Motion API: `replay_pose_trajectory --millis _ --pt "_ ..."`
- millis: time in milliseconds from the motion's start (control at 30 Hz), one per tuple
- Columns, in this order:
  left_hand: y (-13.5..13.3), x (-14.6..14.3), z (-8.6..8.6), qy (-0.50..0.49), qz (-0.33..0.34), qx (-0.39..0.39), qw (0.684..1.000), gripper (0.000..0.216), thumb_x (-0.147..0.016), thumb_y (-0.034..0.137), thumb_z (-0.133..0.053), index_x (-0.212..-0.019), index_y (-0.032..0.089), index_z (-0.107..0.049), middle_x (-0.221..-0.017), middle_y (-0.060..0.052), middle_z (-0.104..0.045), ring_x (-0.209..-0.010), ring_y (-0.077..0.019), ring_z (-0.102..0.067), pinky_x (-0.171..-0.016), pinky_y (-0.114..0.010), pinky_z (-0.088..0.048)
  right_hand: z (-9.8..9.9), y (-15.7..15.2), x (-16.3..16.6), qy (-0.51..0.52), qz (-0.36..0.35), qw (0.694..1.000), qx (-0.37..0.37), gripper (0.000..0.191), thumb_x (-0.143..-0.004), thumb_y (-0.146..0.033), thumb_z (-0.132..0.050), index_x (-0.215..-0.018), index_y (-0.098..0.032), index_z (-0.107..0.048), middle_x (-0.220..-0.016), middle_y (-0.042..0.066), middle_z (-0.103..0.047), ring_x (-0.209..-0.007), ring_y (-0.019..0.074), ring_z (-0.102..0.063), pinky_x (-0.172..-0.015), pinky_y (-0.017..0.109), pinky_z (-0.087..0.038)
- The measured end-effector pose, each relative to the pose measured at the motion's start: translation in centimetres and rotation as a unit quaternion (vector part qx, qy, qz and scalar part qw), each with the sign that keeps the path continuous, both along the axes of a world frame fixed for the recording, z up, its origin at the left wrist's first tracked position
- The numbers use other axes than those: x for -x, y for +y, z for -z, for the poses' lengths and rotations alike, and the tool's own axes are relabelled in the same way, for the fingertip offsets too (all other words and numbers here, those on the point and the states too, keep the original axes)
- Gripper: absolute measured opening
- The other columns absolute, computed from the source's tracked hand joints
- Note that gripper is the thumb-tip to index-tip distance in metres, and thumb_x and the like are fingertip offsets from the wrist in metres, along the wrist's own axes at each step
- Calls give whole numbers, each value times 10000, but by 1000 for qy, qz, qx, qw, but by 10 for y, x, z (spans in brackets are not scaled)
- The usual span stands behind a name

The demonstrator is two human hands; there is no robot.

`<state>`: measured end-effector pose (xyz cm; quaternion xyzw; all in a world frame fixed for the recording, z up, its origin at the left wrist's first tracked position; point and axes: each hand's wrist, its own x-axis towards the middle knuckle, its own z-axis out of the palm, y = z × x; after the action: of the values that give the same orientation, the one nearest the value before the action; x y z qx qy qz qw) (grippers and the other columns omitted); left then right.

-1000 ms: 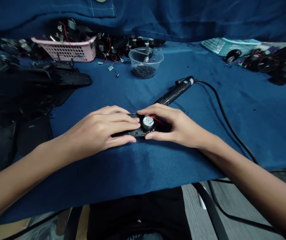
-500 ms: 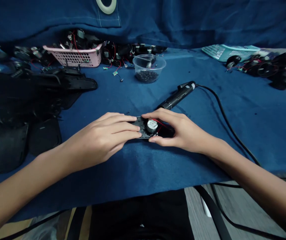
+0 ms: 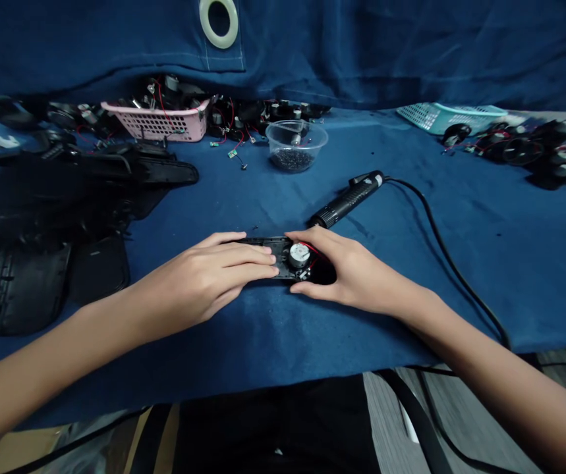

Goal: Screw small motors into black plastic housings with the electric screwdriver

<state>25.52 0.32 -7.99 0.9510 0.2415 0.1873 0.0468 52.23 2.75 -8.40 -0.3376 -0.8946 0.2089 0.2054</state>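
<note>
A black plastic housing (image 3: 279, 249) lies on the blue cloth in front of me, with a small round white-topped motor (image 3: 300, 255) and red wires at its right end. My left hand (image 3: 213, 266) is closed over the left part of the housing, fingers laid along its top and covering much of it. Around the right end curves my right hand (image 3: 349, 266), index finger at the far edge and thumb at the near edge. Just beyond the right hand a black electric screwdriver (image 3: 346, 199) rests on the cloth, its tip end close to the knuckles.
A clear bowl (image 3: 296, 141) of small dark screws stands behind. Black plastic shells (image 3: 30, 289) are piled at left. A pink basket (image 3: 164, 125), wired parts and a teal basket (image 3: 448, 117) line the back. The screwdriver cable (image 3: 441, 230) runs down the right side.
The view has tilted up slightly, so things sit lower in the picture. Both hands stay on the housing; the left fingers have shifted a little, uncovering some of its far edge.
</note>
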Motion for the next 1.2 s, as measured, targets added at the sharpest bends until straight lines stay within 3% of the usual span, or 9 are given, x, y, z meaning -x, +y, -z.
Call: replay_pose_trajectory --millis 133,333,433,567,700,800,1200 --pt "2 -1 -13 5 -10 40 999 336 -931 132 -475 -1222 233 -610 -1252 -6 -646 -1215 -161 -557 -1136 -380 -352 1 0 4 -41 7 999 -30 640 -756 -467 -739 -1251 -127 -517 -1147 117 -622 -1035 254 -588 -923 416 -481" --pt "17 -12 -37 5 -38 142 989 207 -896 334 -609 -1079 264 -675 -1192 -9 -637 -1076 -177 -600 -938 -291 -481 3 -2 5 -31 19 999 -24 621 -784 -494 -709 -1257 -151 -501 -1168 134 -614 -1068 272 -585 -947 461 -464" --pt "19 -15 -33 6 -9 109 994 251 -862 329 -663 -1099 248 -667 -1192 -26 -636 -1169 -199 -537 -996 -310 -454 4 -2 2 -19 17 1000 -12 678 -772 -557 -693 -1285 -157 -500 -1161 129 -621 -1075 271 -586 -955 464 -459" --pt "13 -14 -22 35 12 47 998 278 -928 206 -555 -1195 229 -630 -1215 -32 -651 -1265 -207 -474 -1067 -353 -402 5 1 -1 42 7 999 13 719 -736 -550 -724 -1307 -175 -499 -1171 97 -598 -1036 221 -592 -927 368 -480" --pt "8 -11 -18 44 22 13 999 312 -945 171 -510 -1244 193 -597 -1269 -38 -629 -1283 -203 -461 -1074 -360 -378 5 2 1 91 6 996 -17 332 -869 -377 -657 -1106 -156 -582 -1038 65 -595 -921 155 -583 -843 272 -472" --pt "8 -10 -17 37 25 9 999 337 -934 125 -503 -1255 178 -589 -1272 -46 -630 -1222 -190 -510 -1042 -342 -398 4 2 3 73 0 997 -31 202 -896 -313 -626 -1010 -152 -584 -944 45 -596 -838 135 -564 -773 254 -453" --pt "16 0 -10 19 40 54 998 414 -900 94 -545 -1291 226 -563 -1281 -27 -630 -1215 -169 -543 -1089 -333 -377 0 2 5 62 -2 998 -22 191 -884 -314 -640 -981 -159 -584 -918 32 -610 -806 132 -563 -738 256 -448"
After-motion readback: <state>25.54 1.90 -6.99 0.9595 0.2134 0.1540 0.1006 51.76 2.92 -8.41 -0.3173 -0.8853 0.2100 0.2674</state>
